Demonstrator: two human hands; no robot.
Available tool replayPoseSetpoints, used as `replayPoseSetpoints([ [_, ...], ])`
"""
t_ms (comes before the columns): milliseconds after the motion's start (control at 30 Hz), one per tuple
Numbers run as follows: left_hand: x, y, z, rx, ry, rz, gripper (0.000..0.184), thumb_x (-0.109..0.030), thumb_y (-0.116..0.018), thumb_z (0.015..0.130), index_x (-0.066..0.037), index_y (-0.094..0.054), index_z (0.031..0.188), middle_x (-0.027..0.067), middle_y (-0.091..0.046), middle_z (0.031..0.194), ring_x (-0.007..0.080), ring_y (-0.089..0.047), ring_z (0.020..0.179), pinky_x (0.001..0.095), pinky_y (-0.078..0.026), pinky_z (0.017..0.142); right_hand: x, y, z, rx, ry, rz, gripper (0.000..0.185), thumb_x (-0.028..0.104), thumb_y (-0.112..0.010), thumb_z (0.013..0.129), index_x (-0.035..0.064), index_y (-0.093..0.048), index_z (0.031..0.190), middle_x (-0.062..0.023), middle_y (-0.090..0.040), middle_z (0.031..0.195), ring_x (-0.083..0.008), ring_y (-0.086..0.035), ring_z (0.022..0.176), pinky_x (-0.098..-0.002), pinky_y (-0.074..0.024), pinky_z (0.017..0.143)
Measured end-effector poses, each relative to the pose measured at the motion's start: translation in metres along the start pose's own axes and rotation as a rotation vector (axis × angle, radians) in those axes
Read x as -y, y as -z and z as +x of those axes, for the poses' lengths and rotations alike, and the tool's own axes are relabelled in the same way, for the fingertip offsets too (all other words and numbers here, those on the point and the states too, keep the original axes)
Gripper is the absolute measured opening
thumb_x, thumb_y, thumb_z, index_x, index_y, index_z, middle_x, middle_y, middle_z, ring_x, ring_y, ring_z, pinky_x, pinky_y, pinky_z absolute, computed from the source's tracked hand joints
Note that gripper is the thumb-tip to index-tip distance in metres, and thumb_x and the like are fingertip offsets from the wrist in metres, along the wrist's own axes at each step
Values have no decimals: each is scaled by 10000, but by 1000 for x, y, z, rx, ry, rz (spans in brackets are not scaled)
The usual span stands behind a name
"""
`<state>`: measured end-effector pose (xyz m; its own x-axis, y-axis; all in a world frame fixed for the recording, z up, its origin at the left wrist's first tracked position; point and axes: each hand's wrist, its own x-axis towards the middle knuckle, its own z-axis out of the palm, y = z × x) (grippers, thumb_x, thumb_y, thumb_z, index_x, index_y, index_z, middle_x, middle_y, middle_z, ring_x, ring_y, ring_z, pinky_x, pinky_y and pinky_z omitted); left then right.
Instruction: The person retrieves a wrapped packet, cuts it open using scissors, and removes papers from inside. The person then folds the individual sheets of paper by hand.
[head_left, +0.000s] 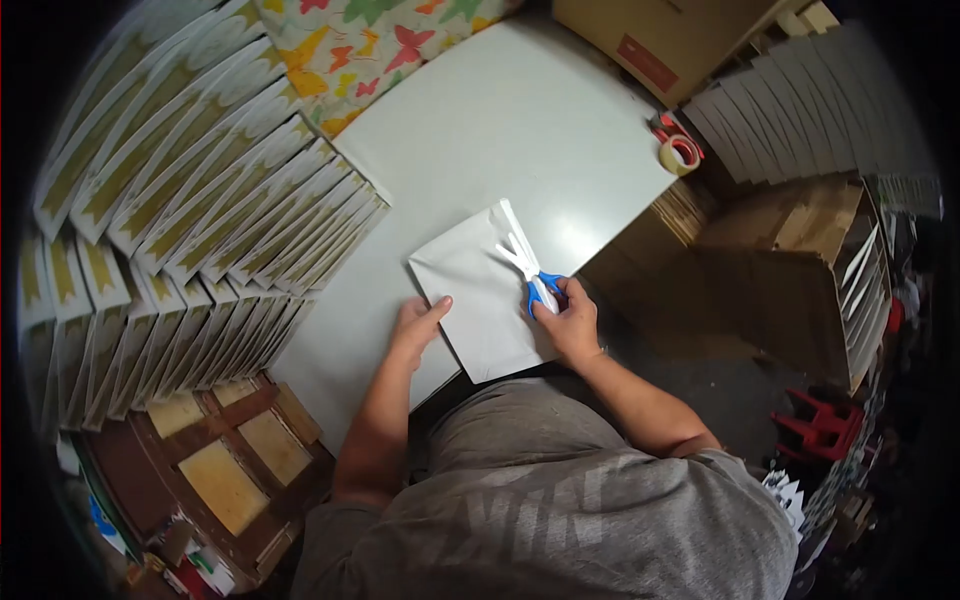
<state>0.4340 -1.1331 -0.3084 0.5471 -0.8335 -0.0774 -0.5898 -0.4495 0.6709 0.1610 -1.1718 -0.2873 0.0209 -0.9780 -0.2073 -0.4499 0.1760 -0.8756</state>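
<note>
- The white packet (470,310) lies over the near edge of the counter (450,120), its nearest corner toward the person's lap; from here I can't tell whether it rests flat or is partly lifted.
- As for progress, I'd judge the work to be partway: the packet is set out and the scissors (529,268) are in hand, but I see no cut in it, so any cutting looks undone.
- Left of the packet stand rows of white-and-gold bags (230,220); whether they are finished or waiting, I can't say.
- The right grip (573,325) is folded around the blue handles of the scissors, just over the packet's right side. The blades stand apart in a narrow V, pointing away from the person across the packet's far half.
- The left grip (415,328) is at the packet's left edge, thumb on or just over the margin. Its other fingers are mostly hidden, so I can't tell whether it pinches the packet or only steadies it.
- So the packet sits between the two grips, nearer the person than the tape roll (672,163), which is well apart from it, beyond and to the right.
</note>
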Motion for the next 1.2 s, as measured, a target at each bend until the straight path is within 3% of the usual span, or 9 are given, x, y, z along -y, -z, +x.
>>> replayPoseSetpoints([
  [100, -3, 25, 27, -201, -165, -25, 746, -252, -898, 808, 63, -543, 1384, 188, -656, 1176, 342, -657, 1047, 407, -523, 977, 9, -5, -5, -30, 463, -102, 375, 131, -841, 782, 18, -652, 1086, -82, -633, 895, -223, -596, 771, -320, -520, 728],
  [200, -22, 82, 81, 18, -435, -98, 642, -213, -912, 780, 28, -637, 1308, 164, -695, 1026, 302, -668, 921, 372, -534, 910, 16, -6, -14, 72, 540, -98, 377, 115, -845, 774, 12, -637, 1071, -87, -632, 911, -221, -588, 756, -320, -518, 721],
  [267, -35, 115, 98, 803, -153, -157, 492, -173, -918, 754, 29, -706, 1148, 137, -720, 981, 259, -660, 879, 329, -533, 855, 23, -2, -16, 148, 600, -99, 380, 99, -849, 766, 7, -623, 1057, -92, -631, 926, -220, -580, 741, -321, -516, 715],
  [367, -55, 141, 61, 825, -30, -440, 379, -158, -900, 773, 8, -719, 1061, 83, -728, 963, 189, -630, 811, 292, -510, 752, 39, 8, -4, 187, 642, -57, 353, 109, -847, 771, 17, -636, 1039, -79, -622, 910, -220, -587, 758, -316, -511, 714],
  [533, -124, 223, -19, 457, -362, -114, 302, -177, -883, 791, -49, -720, 1011, 43, -709, 890, 197, -609, 744, 312, -483, 678, 107, 42, 2, 194, 743, -42, 275, 130, -852, 795, 30, -643, 944, -58, -604, 916, -201, -573, 785, -295, -483, 696],
  [633, -123, 240, -49, 359, -523, -24, 303, -197, -883, 786, -68, -722, 1009, 47, -702, 885, 222, -613, 748, 335, -488, 688, 131, 80, 8, 627, 578, -25, 278, 164, -879, 808, 46, -633, 866, -27, -607, 849, -159, -543, 727, -264, -459, 688],
  [767, -104, 226, -48, 314, -645, 118, 316, -223, -873, 767, -85, -726, 1010, 47, -698, 901, 273, -634, 799, 375, -506, 745, 168, 111, 15, 1458, -37, -61, 239, 162, -852, 800, 66, -641, 855, -14, -607, 815, -133, -516, 709, -236, -419, 666],
  [933, -78, 200, -68, 313, -499, 135, 320, -233, -872, 755, -93, -725, 1003, 36, -707, 940, 276, -648, 851, 396, -512, 797, 146, 82, 47, 1650, -280, 38, 209, 211, -823, 839, 86, -655, 835, 23, -581, 729, -94, -483, 672, -228, -403, 648],
  [1200, -81, 201, -74, 223, -447, 136, 314, -217, -876, 745, -103, -728, 997, 30, -709, 942, 263, -653, 859, 392, -519, 806, 158, 62, 65, 1740, -298, 25, 248, 307, -792, 894, 97, -667, 848, 22, -585, 732, -89, -497, 671, -216, -407, 647],
])
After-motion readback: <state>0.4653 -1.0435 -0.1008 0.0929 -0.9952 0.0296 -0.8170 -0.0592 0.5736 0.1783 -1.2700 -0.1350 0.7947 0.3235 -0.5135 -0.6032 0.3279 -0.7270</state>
